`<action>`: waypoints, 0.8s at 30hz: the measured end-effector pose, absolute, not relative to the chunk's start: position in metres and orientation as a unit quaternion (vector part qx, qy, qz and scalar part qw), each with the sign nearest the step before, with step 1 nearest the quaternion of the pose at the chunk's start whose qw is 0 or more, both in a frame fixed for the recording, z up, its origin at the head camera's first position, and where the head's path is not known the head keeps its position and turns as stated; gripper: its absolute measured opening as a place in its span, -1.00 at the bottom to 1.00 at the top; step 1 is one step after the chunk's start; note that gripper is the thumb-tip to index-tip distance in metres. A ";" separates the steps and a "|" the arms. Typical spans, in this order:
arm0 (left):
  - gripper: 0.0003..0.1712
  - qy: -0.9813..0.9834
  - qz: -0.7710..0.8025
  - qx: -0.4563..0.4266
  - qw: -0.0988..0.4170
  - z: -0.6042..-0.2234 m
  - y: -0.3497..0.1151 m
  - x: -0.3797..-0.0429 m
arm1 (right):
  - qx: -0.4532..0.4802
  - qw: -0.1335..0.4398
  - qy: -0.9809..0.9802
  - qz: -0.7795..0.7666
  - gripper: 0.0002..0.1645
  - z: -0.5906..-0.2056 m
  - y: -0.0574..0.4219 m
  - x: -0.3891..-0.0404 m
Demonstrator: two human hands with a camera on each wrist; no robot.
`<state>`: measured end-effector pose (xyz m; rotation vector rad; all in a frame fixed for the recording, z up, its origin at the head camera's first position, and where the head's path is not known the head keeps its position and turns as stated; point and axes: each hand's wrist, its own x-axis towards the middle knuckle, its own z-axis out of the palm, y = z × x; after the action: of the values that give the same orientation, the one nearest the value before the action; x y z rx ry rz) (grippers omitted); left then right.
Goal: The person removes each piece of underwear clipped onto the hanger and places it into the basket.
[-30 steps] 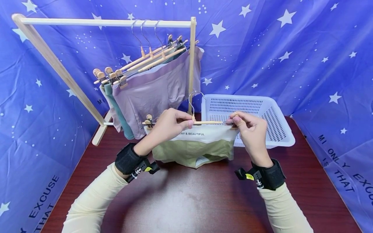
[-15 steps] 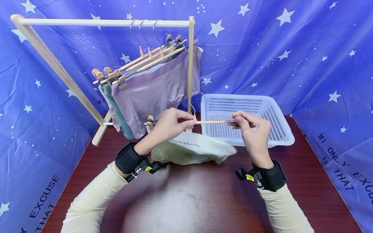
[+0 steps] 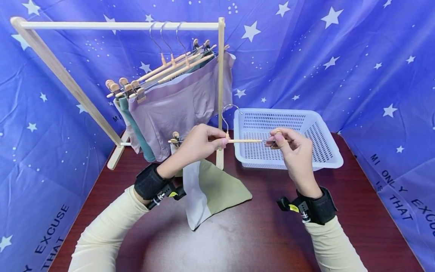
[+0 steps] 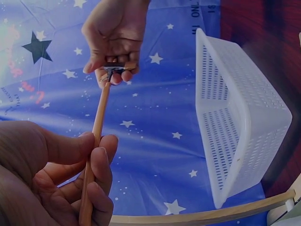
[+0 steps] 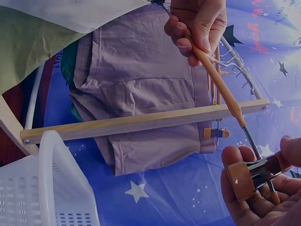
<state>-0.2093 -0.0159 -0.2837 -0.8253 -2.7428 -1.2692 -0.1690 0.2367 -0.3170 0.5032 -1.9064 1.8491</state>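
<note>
My left hand (image 3: 198, 143) grips the wooden bar of a clip hanger (image 3: 246, 141) close to its metal hook, which points up. At the bar's right end, my right hand (image 3: 295, 153) pinches a clip (image 5: 242, 181); no cloth shows in it. A pair of green and white underpants (image 3: 224, 185) dangles below my left hand, its free side drooping toward the table. The hanger's left clip (image 3: 175, 136) stands just above the underpants' upper left corner, where my left hand and forearm cover part of the cloth.
Behind my left hand stands a wooden rack (image 3: 119, 25), with several underpants, the front pair mauve (image 3: 170, 105), on clip hangers near its right post. A white perforated basket (image 3: 326, 141) sits behind my right hand on the dark red table (image 3: 258, 234). Starry blue curtains surround it.
The underpants' right side has come out of the right clip and swung down and to the left. Both hands have stayed nearly in place on the hanger.
</note>
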 end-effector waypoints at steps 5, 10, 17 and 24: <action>-0.89 -0.883 -0.387 -0.265 -0.008 -0.283 -0.016 -0.210 | 0.182 0.201 -0.691 0.670 -0.75 -0.317 0.240 -0.170; -0.89 -0.885 -0.371 -0.274 -0.058 -0.278 -0.016 -0.211 | 0.172 0.193 -0.720 0.644 -0.76 -0.316 0.242 -0.172; -0.89 -0.886 -0.328 -0.296 -0.139 -0.271 -0.016 -0.213 | 0.156 0.178 -0.736 0.634 -0.74 -0.319 0.242 -0.180; -0.83 -0.880 -0.314 -0.278 -0.224 -0.265 -0.014 -0.215 | 0.149 0.161 -0.730 0.648 -0.75 -0.323 0.242 -0.188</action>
<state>-0.2148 -0.0142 -0.2646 -1.0257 -3.2431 -1.1575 -0.1883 0.2421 -0.3234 0.4254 -2.0833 1.8499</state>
